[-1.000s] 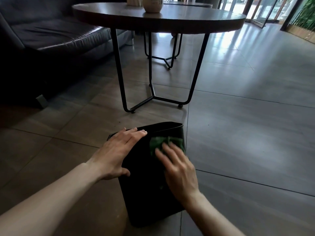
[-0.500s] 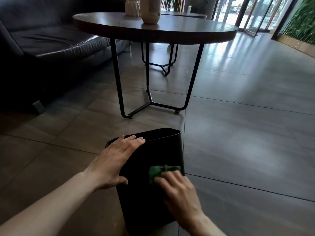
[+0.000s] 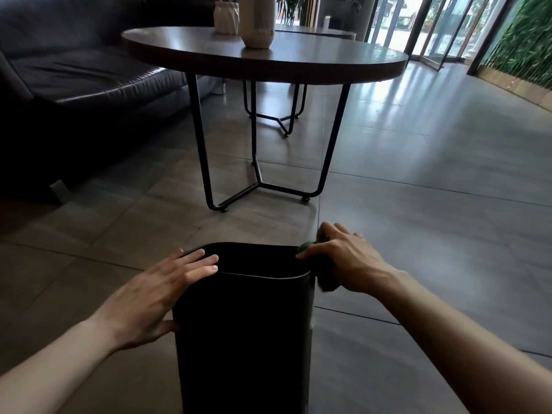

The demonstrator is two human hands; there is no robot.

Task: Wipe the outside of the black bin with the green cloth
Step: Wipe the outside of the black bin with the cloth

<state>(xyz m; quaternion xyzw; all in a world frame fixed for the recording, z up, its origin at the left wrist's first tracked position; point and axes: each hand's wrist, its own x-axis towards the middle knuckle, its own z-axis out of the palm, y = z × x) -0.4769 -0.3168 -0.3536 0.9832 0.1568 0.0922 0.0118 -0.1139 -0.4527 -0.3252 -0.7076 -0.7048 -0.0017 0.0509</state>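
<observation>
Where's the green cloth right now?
In the head view, the green cloth is bunched under the right hand, pressed against the upper right outside corner of the black bin, just below the round table.

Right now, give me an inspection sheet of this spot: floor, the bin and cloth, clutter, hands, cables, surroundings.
Surface: grey tiled floor, glossy, with a few small specks near the table legs.
Job's things: black bin upright on the floor, open top; green cloth at its right rim, mostly hidden under the hand.
Clutter: nothing seen on the floor beyond the specks.
Hands: left hand flat against the bin's left side, fingers over the rim; right hand closed on the cloth at the right outer wall.
Cables: nothing seen.
Surroundings: round table on black wire legs with two vases on it, dark sofa left, glass doors and green wall far right.
</observation>
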